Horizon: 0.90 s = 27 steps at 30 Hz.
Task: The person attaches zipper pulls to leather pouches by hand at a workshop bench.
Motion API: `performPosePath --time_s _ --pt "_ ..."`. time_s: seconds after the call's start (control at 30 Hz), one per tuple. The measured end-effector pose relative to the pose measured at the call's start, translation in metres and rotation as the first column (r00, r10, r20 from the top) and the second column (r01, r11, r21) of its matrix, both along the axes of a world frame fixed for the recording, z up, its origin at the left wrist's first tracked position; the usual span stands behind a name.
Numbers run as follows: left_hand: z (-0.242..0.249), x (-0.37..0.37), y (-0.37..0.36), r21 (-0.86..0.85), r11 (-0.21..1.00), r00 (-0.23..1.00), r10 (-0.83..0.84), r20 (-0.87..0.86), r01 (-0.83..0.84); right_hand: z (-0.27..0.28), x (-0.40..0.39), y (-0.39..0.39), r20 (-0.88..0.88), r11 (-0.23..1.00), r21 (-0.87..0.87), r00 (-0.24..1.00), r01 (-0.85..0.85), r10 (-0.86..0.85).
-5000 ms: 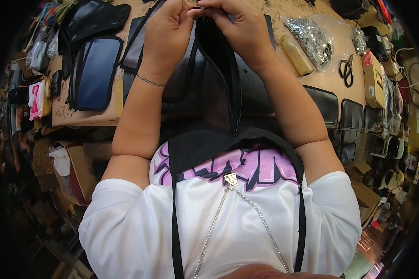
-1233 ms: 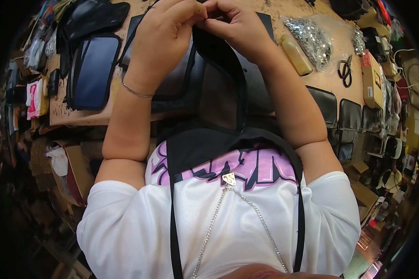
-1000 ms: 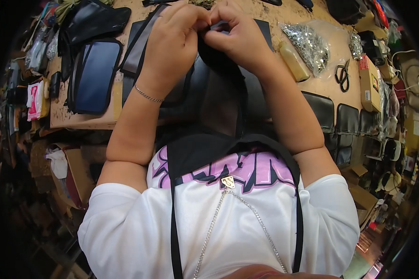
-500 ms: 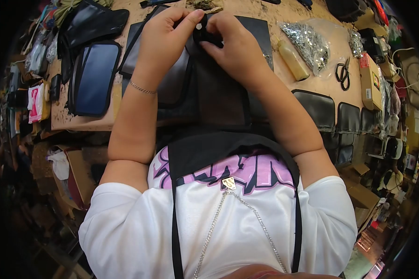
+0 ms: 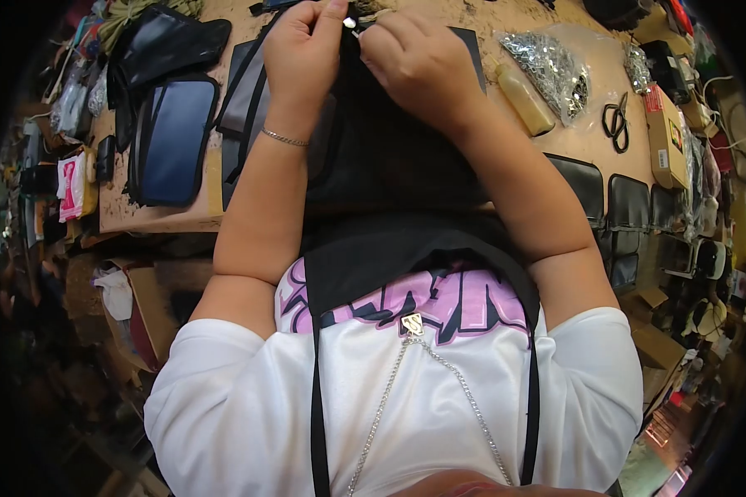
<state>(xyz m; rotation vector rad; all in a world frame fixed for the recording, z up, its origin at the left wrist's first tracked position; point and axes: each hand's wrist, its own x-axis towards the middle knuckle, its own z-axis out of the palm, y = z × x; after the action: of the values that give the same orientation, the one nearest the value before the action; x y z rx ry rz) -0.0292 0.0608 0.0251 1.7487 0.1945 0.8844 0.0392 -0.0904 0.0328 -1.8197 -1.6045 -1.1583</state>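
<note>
My left hand is closed in a pinch at the far side of the table, on the upper edge of a black bag panel. A small shiny metal piece shows at that edge, between my two hands. Close beside it, my right hand has its fingers curled together. A bright tip shows at those fingers, but what they grip is mostly hidden. The black panel hangs down between my forearms toward the table's near edge, covering other dark pieces.
Dark panels with black borders are stacked at left, below folded black material. On the right lie a yellowish bottle, a clear bag of shiny metal parts, black-handled scissors and a cardboard box. More black pieces lie along the near edge.
Both hands have moved slightly up and apart, and my right hand has turned, its fingers now curled closer. The black panel has shifted and spreads wider between my arms.
</note>
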Motion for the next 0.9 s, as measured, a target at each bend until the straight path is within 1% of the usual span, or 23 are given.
performPosePath --time_s 0.03,0.07,0.1,0.13,0.2,0.27,0.3,0.33,0.37,0.4,0.47,0.5,0.53,0.57,0.6,0.63,0.67,0.7,0.73,0.77,0.8,0.83,0.9 --pt "0.005 0.002 -0.002 0.165 0.98 0.991 0.092 0.098 -0.108 -0.003 -0.004 -0.004 -0.009 0.999 -0.053 1.0 -0.01 0.01" --pt "0.001 0.007 0.013 0.124 0.958 0.964 0.25 0.09 -0.26 -0.005 -0.013 -0.011 -0.021 0.994 -0.108 1.0 -0.02 0.018" --pt "-0.004 0.014 0.041 0.084 0.91 0.913 0.402 0.075 -0.407 -0.008 -0.023 -0.018 -0.033 0.986 -0.161 0.999 -0.031 0.026" --pt "-0.005 0.018 0.067 -0.263 0.943 0.953 0.253 0.17 -0.203 -0.019 -0.034 -0.025 -0.118 0.979 -0.193 0.992 -0.066 0.043" --pt "-0.009 0.013 0.1 -0.221 0.972 0.987 0.112 0.119 -0.083 -0.018 -0.038 -0.033 -0.311 0.982 -0.085 0.941 -0.169 0.135" --pt "0.001 0.002 0.101 0.065 0.988 0.971 0.124 0.205 -0.139 0.001 -0.032 -0.044 -0.381 0.983 -0.013 0.91 -0.182 0.164" --pt "0.008 -0.006 0.099 0.208 0.964 0.963 0.113 0.243 -0.165 0.011 -0.026 -0.053 -0.417 0.983 0.026 0.892 -0.18 0.174" --pt "0.015 -0.02 0.102 0.203 0.956 0.967 0.174 0.184 -0.211 0.016 -0.014 -0.064 -0.496 0.986 -0.005 0.857 -0.166 0.142" --pt "0.022 -0.034 0.105 0.2 0.947 0.965 0.232 0.122 -0.253 0.011 -0.003 -0.067 -0.62 0.987 0.131 0.768 -0.098 0.159" --pt "0.029 -0.037 0.099 0.343 0.836 0.896 0.342 0.282 -0.427 0.008 0.006 -0.07 -0.72 0.968 0.252 0.666 -0.009 0.194" --pt "0.016 -0.053 0.126 0.172 0.839 0.851 0.48 0.213 -0.517 0.025 0.016 -0.08 -0.873 0.976 0.198 0.469 0.088 0.135" --pt "0.017 -0.064 0.127 -0.22 0.916 0.921 0.369 0.124 -0.337 0.028 0.02 -0.086 -0.896 0.98 0.163 0.432 0.113 0.099" --pt "0.024 -0.075 0.123 -0.081 0.92 0.923 0.385 0.011 -0.383 0.03 0.025 -0.092 -0.917 0.983 0.125 0.395 0.136 0.062" --pt "0.022 -0.086 0.105 -0.238 0.885 0.915 0.401 -0.053 -0.401 0.02 0.029 -0.099 -0.902 0.985 0.087 0.431 0.146 0.016" --pt "-0.002 -0.094 0.127 -0.236 0.89 0.91 0.412 0.042 -0.391 0.009 0.035 -0.107 -0.883 0.986 0.049 0.467 0.159 -0.031" --pt "-0.015 -0.11 0.146 0.057 0.838 0.839 0.544 -0.028 -0.542 -0.007 0.042 -0.117 -0.871 0.992 -0.016 0.485 0.124 -0.075" --pt "-0.029 -0.129 0.174 0.498 0.669 0.771 0.636 0.0 -0.552 -0.017 0.044 -0.125 -0.879 0.991 -0.089 0.46 0.101 -0.126" --pt "-0.029 -0.142 0.179 0.672 0.55 0.723 0.69 -0.031 -0.496 -0.025 0.043 -0.133 -0.883 0.984 -0.162 0.435 0.074 -0.178" --pt "-0.039 -0.151 0.186 0.829 0.352 0.561 0.826 -0.056 -0.434 -0.031 0.04 -0.137 -0.883 0.971 -0.234 0.409 0.041 -0.23" --pt "-0.048 -0.159 0.193 0.834 0.458 0.43 0.849 -0.308 -0.307 -0.034 0.035 -0.14 -0.877 0.959 -0.281 0.401 0.019 -0.265" --pt "-0.05 -0.163 0.194 0.796 0.572 0.248 0.815 -0.524 -0.198 -0.036 0.028 -0.14 -0.87 0.946 -0.323 0.396 -0.006 -0.295" --pt "-0.049 -0.166 0.198 0.83 0.532 0.263 0.836 -0.482 -0.168 -0.039 0.025 -0.137 -0.863 0.933 -0.359 0.393 -0.033 -0.319" --pt "-0.042 -0.167 0.202 0.891 0.442 0.29 0.87 -0.397 -0.104 -0.05 0.022 -0.133 -0.787 0.927 -0.375 0.523 0.017 -0.328"
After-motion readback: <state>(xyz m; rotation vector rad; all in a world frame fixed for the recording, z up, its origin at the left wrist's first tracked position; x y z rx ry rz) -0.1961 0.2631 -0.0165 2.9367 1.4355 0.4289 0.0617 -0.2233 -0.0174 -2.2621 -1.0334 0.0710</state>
